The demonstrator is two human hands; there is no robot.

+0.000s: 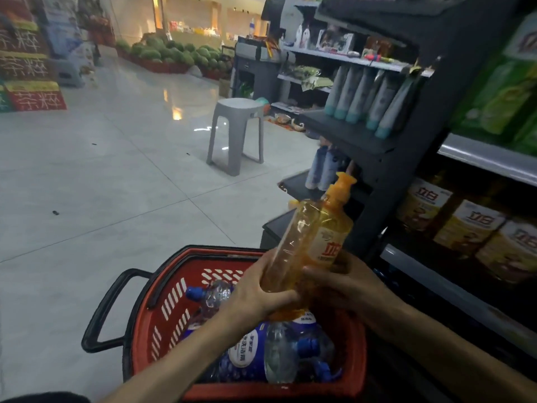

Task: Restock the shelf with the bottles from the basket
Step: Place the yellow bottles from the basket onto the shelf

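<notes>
A red basket (162, 301) with one black handle (101, 312) stands on the floor (87, 184) below me. Inside it I count at least two clear bottles with blue caps (215, 292) and one dark blue bottle with a white label (241, 350); the pile is too tangled for a surer count. Further back, a single grey stool (236, 132) stands on the floor.

My left hand (258, 289) reaches in from the lower left, forearm across the basket, fingers curled round the base of a clear orange bottle (290, 242). Touching it on the right is a second orange bottle, a pump bottle (334, 225) with a cream label. Both tilt up and to the right, bases just above the basket's right side, the pump head towards the shelf. My right hand (343, 280) comes in from the lower right and wraps the pump bottle's base, so the two bottles sit between my hands.

The dark shelf (406, 181) rises just right of the bottles. One upper level carries leaning white tubes (360, 91); I count five teal caps. At the right edge, a lower level holds three yellow-labelled containers (465, 225).
</notes>
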